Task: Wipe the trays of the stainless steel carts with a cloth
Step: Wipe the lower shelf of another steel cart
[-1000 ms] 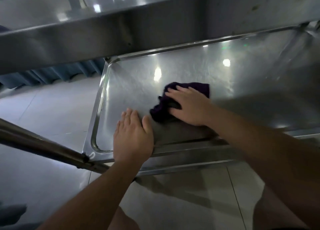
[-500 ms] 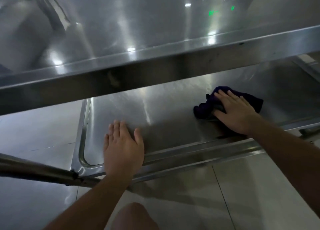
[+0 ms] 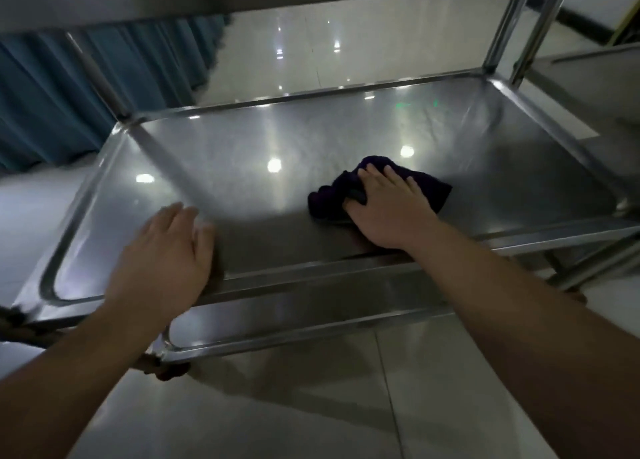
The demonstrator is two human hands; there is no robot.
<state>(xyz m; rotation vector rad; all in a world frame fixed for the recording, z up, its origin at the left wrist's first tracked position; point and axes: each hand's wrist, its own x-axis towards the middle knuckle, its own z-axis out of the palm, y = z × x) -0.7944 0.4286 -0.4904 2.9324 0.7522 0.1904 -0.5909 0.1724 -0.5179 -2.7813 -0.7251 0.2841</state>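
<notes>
Looking down at a shelf tray (image 3: 346, 136) of the stainless steel cart (image 3: 498, 22), and the only thing lying in it is a dark purple cloth (image 3: 429, 188), bunched up and crumpled under my right hand (image 3: 388, 209). That hand is palm down on top of it, fingers mostly straight and spread over the fabric, thumb tucked into a fold on the left side of the bundle. The cloth sticks out past the fingertips and to both sides of the hand, sitting in the near half of the tray, just beyond the front rim.

My left hand (image 3: 166, 251) is well apart from it to the left, flat and relaxed with fingers together, laid over the front rim with fingertips reaching onto the tray floor. It's holding nothing. It's a bit motion-blurred so can't say how hard it presses.

The tray itself is a shallow rectangular pan, brushed metal with rounded corners and a raised lip all round, shiny enough to throw back round ceiling-light spots beyond both hands. Upright tubular posts rise at the far corners. Below my wrists is another steel edge (image 3: 311, 334), then glossy pale floor tiles (image 3: 277, 417). Teal curtain (image 3: 52, 105) far left.
</notes>
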